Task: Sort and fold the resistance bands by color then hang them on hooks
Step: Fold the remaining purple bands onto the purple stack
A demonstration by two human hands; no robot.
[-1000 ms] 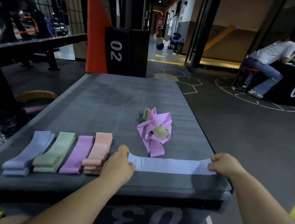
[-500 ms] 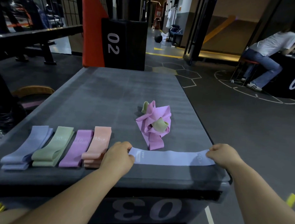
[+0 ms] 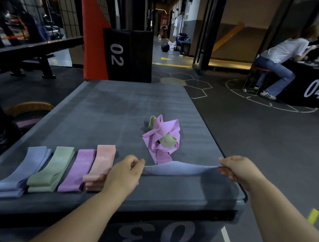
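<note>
A lavender-blue resistance band (image 3: 178, 169) stretches between my hands just above the grey box top (image 3: 110, 107). My left hand (image 3: 124, 171) pinches its left end and my right hand (image 3: 239, 169) grips its right end. Behind it lies a tangled heap of pink-purple bands (image 3: 161, 139) with a pale green band (image 3: 168, 140) caught inside. At the front left sit four folded piles in a row: blue (image 3: 23, 171), green (image 3: 52, 169), purple (image 3: 76, 170) and peach (image 3: 100, 165).
The box I work on is marked 03 on its front; its right edge (image 3: 225, 153) drops to the dark gym floor. A black box marked 02 (image 3: 126, 55) stands behind. A person sits at a box marked 04 (image 3: 278, 58) at the far right.
The blue band lay flat on the box top between my hands; now both hands have lifted it slightly, so it hangs taut and bowed above the surface.
</note>
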